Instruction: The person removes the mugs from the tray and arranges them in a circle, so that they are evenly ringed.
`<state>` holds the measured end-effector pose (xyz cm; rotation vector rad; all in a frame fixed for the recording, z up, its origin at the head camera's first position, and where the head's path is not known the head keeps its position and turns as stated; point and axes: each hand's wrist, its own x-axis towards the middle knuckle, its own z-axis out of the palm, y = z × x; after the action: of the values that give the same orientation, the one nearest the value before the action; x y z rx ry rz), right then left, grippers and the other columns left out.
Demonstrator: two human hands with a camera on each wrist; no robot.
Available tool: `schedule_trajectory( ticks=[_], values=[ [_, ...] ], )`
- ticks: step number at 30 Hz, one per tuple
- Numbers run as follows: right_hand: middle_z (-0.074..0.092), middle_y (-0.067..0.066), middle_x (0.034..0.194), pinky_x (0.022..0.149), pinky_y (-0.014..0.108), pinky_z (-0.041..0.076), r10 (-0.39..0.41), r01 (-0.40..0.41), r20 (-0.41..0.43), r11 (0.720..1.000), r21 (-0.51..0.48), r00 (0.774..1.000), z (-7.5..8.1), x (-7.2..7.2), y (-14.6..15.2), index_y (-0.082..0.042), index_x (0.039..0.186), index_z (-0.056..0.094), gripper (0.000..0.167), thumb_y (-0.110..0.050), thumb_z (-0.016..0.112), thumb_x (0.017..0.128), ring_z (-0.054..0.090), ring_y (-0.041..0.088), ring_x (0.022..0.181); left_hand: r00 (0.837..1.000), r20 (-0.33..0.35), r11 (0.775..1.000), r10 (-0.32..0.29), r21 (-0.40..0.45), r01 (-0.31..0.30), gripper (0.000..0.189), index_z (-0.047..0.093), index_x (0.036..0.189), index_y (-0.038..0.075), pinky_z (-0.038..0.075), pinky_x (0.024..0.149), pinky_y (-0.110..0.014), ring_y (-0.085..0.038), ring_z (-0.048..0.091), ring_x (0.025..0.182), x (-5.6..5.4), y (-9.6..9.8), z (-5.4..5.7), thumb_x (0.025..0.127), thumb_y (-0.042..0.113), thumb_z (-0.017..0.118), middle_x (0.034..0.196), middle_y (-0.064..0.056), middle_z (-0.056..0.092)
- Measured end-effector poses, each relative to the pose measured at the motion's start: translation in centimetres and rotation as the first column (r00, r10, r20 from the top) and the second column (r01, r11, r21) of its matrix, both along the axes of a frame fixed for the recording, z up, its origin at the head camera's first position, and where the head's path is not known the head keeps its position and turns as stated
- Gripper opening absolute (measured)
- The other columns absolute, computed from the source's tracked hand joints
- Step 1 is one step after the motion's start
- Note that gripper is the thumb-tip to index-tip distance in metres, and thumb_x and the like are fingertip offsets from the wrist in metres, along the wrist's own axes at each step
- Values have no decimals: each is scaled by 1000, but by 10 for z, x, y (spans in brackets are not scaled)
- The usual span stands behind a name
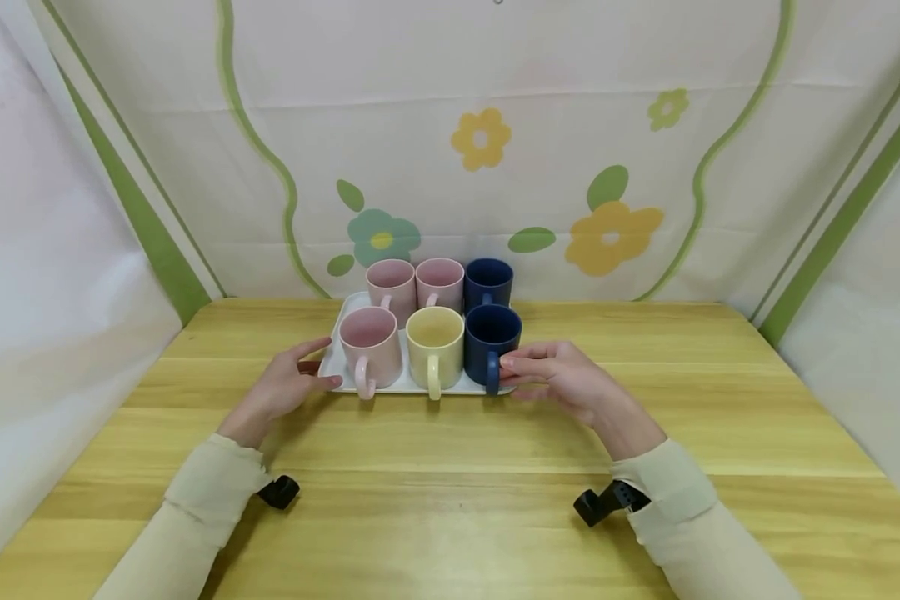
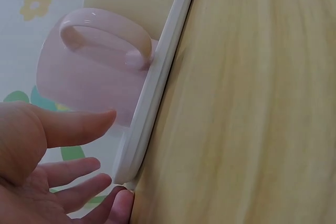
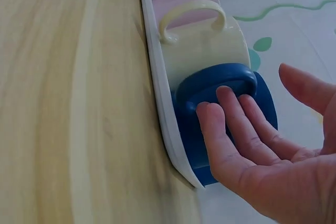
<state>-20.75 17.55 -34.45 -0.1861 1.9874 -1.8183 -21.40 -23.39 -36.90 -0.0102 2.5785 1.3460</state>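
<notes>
A white tray [image 1: 333, 365] carries several upright mugs in two rows. The front row has a pink mug [image 1: 381, 360], a yellow mug [image 1: 420, 358] and a dark blue mug [image 1: 478, 350]. Behind them stand two pink mugs, one at the left [image 1: 402, 302] and one in the middle [image 1: 452, 297], and another blue mug [image 1: 503, 293]. At the tray's left edge, my left hand [image 1: 288, 379] has its fingers extended, lower fingertips right at the corner. My right hand [image 1: 562, 379] reaches in from the right, fingertips at the front blue mug's handle [image 3: 220, 74], thumb held apart.
The tray stands on a wooden table [image 1: 450, 500], close to the flowered cloth [image 1: 540, 167] behind it. White cloth sides hang at left [image 1: 52, 292] and right [image 1: 870, 267]. All three front handles point toward me, reaching past the tray's front rim.
</notes>
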Motion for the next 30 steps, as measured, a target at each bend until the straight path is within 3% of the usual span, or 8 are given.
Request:
schedule_trajectory(
  ticks=[5, 14, 21, 30],
  values=[
    [80, 1, 111, 110, 53, 54, -1, 2, 44, 1000, -18, 999, -5, 1, -8, 3, 127, 70, 31, -17, 68, 104, 73, 20, 106, 1000, 2, 1000, -1, -5, 1, 87, 28, 168, 7, 47, 106, -52, -49, 44, 149, 0, -1, -2, 97, 16, 76, 161, -34, 43],
    [81, 5, 119, 99, 37, 59, -2, 4, 67, 1000, -28, 998, -10, 0, -20, 10, 136, 64, 40, -16, 64, 106, 72, 13, 113, 999, -41, 999, -12, -45, 10, 86, 29, 167, 3, 48, 107, -53, -49, 47, 146, -2, 2, -5, 96, 17, 77, 160, -34, 45],
    [81, 6, 118, 117, 51, 49, 17, -16, 70, 1000, -12, 997, -13, 2, -24, 8, 134, 65, 38, -21, 61, 109, 73, 14, 120, 994, -101, 997, -36, -73, 29, 86, 30, 163, -6, 42, 118, -60, -49, 49, 142, -4, 6, -10, 95, 14, 78, 157, -35, 48],
    [82, 7, 111, 121, 53, 45, -20, 22, 65, 999, -38, 998, -16, 2, -31, 10, 128, 67, 41, -26, 57, 111, 77, 15, 112, 996, -81, 999, -23, -51, 19, 90, 26, 165, -6, 42, 117, -59, -47, 49, 141, -3, 6, -12, 95, 16, 78, 156, -35, 48]
  ],
)
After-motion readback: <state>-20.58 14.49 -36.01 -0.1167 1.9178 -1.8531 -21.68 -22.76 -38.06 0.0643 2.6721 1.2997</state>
